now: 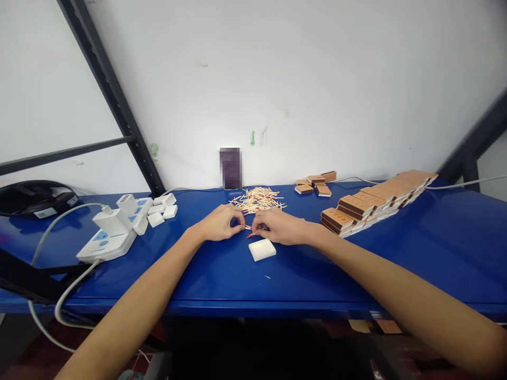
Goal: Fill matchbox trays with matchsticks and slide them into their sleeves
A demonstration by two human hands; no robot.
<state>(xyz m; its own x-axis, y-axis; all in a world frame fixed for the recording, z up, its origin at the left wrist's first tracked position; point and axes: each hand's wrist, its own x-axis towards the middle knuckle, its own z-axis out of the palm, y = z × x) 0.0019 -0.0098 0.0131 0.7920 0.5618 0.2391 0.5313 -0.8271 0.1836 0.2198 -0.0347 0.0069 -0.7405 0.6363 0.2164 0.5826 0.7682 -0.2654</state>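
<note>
In front of a loose pile of matches [259, 199], my two hands nearly meet. My left hand [224, 222] pinches thin matchsticks between thumb and fingertips. Beside it, my right hand [279, 226] is closed on matches too, with red heads showing just under its fingertips. How many sticks each hand has, I cannot make out. A white matchbox tray [262, 249] lies just below the right hand, apart from it.
Rows of stacked matchboxes [380, 198] stand at the right, and a few more matchboxes [316, 183] lie near the wall. At the left are a power strip [106, 245] with cables and white trays [162, 208]. A dark pixelated panel [232, 168] leans on the wall.
</note>
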